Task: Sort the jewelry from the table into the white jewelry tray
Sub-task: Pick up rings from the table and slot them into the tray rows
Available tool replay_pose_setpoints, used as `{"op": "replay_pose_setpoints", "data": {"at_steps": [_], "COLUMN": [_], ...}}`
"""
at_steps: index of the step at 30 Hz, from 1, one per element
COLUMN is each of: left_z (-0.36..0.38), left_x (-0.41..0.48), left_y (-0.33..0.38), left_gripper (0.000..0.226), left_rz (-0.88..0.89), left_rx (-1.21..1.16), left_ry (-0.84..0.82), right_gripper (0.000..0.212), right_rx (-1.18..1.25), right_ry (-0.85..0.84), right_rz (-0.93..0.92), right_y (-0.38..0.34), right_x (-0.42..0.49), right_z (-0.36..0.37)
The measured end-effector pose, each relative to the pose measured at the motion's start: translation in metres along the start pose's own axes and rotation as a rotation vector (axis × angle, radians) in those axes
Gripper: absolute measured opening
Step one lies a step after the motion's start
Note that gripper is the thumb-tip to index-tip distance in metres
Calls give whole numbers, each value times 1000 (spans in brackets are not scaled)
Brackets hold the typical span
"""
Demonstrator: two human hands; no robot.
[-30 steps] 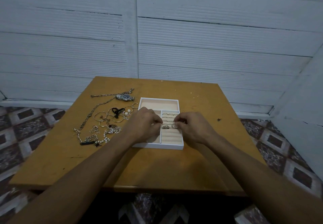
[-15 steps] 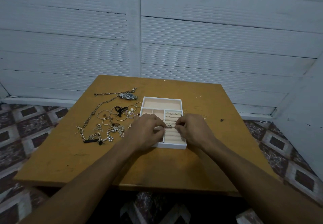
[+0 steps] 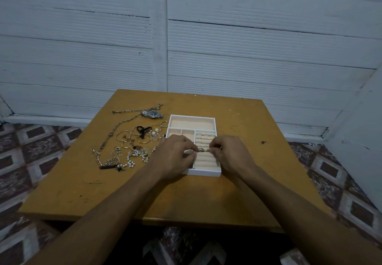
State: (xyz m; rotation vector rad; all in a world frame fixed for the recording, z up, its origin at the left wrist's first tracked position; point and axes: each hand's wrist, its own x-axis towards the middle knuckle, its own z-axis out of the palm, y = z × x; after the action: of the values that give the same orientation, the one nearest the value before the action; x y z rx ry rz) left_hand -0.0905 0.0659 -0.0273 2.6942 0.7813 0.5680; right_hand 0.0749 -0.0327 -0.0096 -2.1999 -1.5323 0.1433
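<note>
The white jewelry tray [image 3: 213, 118] with peach lining sits mid-table; several rings [image 3: 205, 135] stand in its ring rolls on the right side. My left hand [image 3: 175, 157] and my right hand [image 3: 231, 155] meet over the ring rolls, fingertips pinched together on a small ring [image 3: 203, 150] pressed into a slot. Left of the tray lies a pile of jewelry: a silver watch [image 3: 152, 114], a long chain [image 3: 115, 130], hoop earrings [image 3: 123, 135], a black bow [image 3: 143, 130] and a pearl bracelet [image 3: 130, 163].
The wooden table [image 3: 82, 192] ends close to a white panelled wall [image 3: 186, 47] behind. Two thin rings [image 3: 243, 138] lie on the table right of the tray. Patterned floor tiles [image 3: 31, 151] show on both sides.
The view has tilted and shifted slightly. Both hands stay over the ring rolls, working the same ring; the jewelry pile has not moved.
</note>
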Motion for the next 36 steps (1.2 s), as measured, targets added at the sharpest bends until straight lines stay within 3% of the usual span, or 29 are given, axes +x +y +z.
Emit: {"op": "replay_pose_setpoints", "data": {"at_steps": [12,25,36], "left_z": [1,21,56], "left_x": [5,52,118], "left_y": [1,31,73], "left_gripper": [25,23,35], "left_rz": [13,73,18], "left_rx": [23,-26,236], "left_ry": [8,15,-223], "right_gripper": [22,12,21], "right_rx": [8,197,106], "right_ry": [37,142,-49], "right_rz": [-12,250,313], "right_y": [7,74,93], "right_x": [-3,3,11], "right_z": [-1,-47,-38]}}
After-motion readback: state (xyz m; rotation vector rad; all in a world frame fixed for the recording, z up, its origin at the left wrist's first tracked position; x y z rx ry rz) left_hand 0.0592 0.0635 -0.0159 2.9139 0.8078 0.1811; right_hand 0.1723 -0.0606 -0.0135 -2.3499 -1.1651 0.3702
